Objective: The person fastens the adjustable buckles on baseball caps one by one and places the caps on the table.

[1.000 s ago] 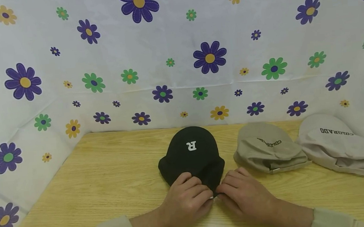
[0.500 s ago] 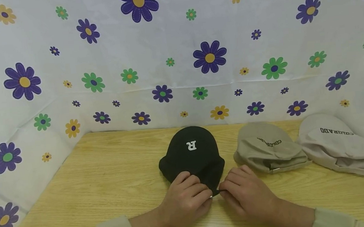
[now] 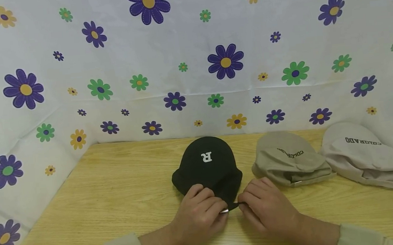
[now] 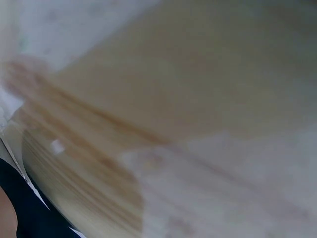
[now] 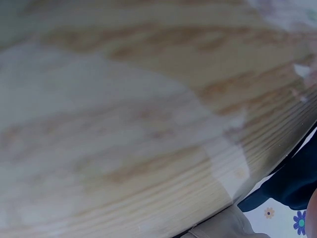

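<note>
A black cap (image 3: 209, 171) with a white letter R lies on the wooden table, its back strap toward me. My left hand (image 3: 200, 212) pinches the strap close to a small silver buckle (image 3: 224, 211). Just to the right, my right hand (image 3: 269, 207) pinches the strap's end, and a short dark length of strap (image 3: 233, 206) spans the gap between the hands. Part of the black cap (image 4: 29, 208) shows at the lower left of the left wrist view, and dark cap fabric (image 5: 292, 178) at the right edge of the right wrist view. The fingertips are partly hidden.
A khaki cap (image 3: 286, 161) marked COLORADO lies right of the black cap, close to my right hand. Beyond it, touching, is a pale beige COLORADO cap (image 3: 361, 151). The wooden table (image 3: 125, 182) ends at a flower-print cloth (image 3: 182, 35).
My right hand has drawn slightly up and away from the left. More of the strap now shows between them, and more of the silver buckle is visible. The caps stay in place.
</note>
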The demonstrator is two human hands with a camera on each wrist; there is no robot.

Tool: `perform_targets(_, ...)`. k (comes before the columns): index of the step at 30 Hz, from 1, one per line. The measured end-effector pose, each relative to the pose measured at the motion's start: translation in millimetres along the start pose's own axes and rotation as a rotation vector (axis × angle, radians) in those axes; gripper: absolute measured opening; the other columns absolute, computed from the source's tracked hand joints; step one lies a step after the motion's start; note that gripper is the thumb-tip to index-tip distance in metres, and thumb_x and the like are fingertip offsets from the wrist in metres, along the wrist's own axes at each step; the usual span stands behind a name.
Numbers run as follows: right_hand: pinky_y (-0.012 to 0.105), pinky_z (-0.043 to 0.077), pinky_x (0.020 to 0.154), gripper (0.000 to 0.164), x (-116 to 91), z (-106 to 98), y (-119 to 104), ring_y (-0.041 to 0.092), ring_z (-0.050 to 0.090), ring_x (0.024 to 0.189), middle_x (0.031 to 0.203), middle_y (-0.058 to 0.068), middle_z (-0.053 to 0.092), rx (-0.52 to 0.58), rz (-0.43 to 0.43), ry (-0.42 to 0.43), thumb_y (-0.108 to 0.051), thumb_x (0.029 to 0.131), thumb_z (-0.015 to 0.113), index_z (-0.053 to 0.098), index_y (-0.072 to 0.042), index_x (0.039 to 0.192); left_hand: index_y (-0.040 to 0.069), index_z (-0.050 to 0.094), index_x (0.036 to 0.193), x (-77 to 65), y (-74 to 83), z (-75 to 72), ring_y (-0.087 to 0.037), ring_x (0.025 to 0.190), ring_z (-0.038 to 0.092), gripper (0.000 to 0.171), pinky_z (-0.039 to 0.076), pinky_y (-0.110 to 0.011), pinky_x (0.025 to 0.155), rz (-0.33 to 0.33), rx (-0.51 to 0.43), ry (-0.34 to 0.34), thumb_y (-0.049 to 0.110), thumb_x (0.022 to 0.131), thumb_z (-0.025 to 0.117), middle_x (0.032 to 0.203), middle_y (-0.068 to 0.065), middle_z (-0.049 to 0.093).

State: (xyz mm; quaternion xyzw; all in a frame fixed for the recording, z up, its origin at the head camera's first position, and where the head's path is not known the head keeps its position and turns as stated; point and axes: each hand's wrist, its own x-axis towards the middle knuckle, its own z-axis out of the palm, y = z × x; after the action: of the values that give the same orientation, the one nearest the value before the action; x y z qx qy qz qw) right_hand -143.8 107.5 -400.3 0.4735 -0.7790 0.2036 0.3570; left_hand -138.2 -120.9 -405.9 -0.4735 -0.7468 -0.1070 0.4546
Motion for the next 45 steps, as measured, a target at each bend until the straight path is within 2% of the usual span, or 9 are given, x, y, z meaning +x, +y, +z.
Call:
perform_targets(10,0.023,0.033,0.071,0.028,0.7,-0.2,-0.9,0.01,0.047,0.074,0.083,-0.007,0.057,0.028,-0.008,0.056,-0.023,0.102,0.043,0.065,-0.015,0.087,0.014,0.073,0.082,-0.2,0.0,-1.3,-0.014,0.072,0.057,0.012,0.043,-0.033,0.076,-0.026,0.004,-0.026,0.018,0.087,0.062,0.077,0.006,0.072)
perform_targets(18,0.022,0.031,0.071,0.03,1.4,-0.7,-1.2,0.009,0.045,0.073,0.08,-0.007,0.054,0.039,-0.006,0.1,-0.023,0.101,0.041,0.063,-0.014,0.084,0.014,0.072,0.082,1.1,-0.2,-2.3,-0.014,0.07,0.057,0.013,0.043,-0.033,0.075,-0.016,0.029,0.002,0.018,0.087,0.061,0.076,0.006,0.072)
perform_targets(24,0.022,0.031,0.07,0.011,1.8,0.8,0.2,0.008,0.044,0.071,0.078,-0.008,0.052,0.067,0.02,0.152,-0.01,0.084,0.053,0.063,-0.014,0.081,0.012,0.073,0.083,1.8,-0.1,-4.8,-0.012,0.072,0.063,0.013,0.043,-0.031,0.074,-0.03,0.014,-0.021,0.018,0.089,0.062,0.078,0.005,0.073)
perform_targets(28,0.021,0.031,0.068,0.012,1.9,1.0,1.1,0.007,0.043,0.069,0.076,-0.009,0.052,0.042,0.05,0.16,-0.007,0.075,0.054,0.063,-0.014,0.079,0.011,0.073,0.085,1.7,0.4,-5.3,-0.01,0.069,0.063,0.007,0.042,-0.029,0.072,-0.019,0.01,-0.03,0.015,0.086,0.067,0.079,0.004,0.073)
perform_targets(30,0.021,0.03,0.068,0.013,1.5,0.5,0.8,0.007,0.043,0.069,0.077,-0.009,0.054,0.031,0.067,0.139,-0.008,0.074,0.054,0.064,-0.015,0.079,0.011,0.073,0.086,1.2,0.9,-5.6,-0.009,0.068,0.063,0.005,0.041,-0.029,0.072,-0.021,0.005,-0.046,0.015,0.082,0.072,0.08,0.004,0.073)
perform_targets(33,0.021,0.03,0.069,0.013,0.3,-0.8,0.1,0.008,0.046,0.071,0.08,-0.008,0.058,0.028,0.098,0.078,-0.009,0.075,0.057,0.066,-0.014,0.083,0.012,0.073,0.087,0.2,1.8,-6.1,-0.009,0.069,0.063,0.012,0.04,-0.028,0.073,-0.029,-0.005,-0.075,0.015,0.077,0.08,0.082,0.004,0.073)
perform_targets(37,0.022,0.035,0.072,0.012,-1.8,-1.3,-0.4,0.008,0.052,0.078,0.089,-0.008,0.062,0.042,0.121,-0.038,-0.018,0.084,0.064,0.07,-0.015,0.095,0.013,0.074,0.087,-0.9,2.2,-6.1,-0.009,0.07,0.063,0.017,0.04,-0.028,0.074,-0.029,-0.004,-0.09,0.015,0.074,0.084,0.083,0.005,0.074)
perform_targets(41,0.025,0.038,0.077,0.021,-3.2,1.1,-0.8,0.008,0.054,0.084,0.093,-0.009,0.064,0.058,0.07,-0.1,-0.031,0.088,0.071,0.072,-0.017,0.104,0.012,0.074,0.087,-0.8,1.7,-4.8,-0.009,0.07,0.064,0.014,0.041,-0.028,0.074,-0.002,-0.008,-0.065,0.014,0.075,0.082,0.084,0.005,0.074)
perform_targets(45,0.025,0.039,0.078,0.022,-3.3,4.1,-0.8,0.009,0.057,0.084,0.093,-0.009,0.065,0.071,0.002,-0.088,-0.035,0.095,0.066,0.073,-0.017,0.105,0.01,0.074,0.088,0.9,0.5,-1.7,-0.009,0.069,0.064,0.005,0.042,-0.029,0.072,0.072,-0.015,0.006,0.013,0.084,0.073,0.083,0.003,0.074)
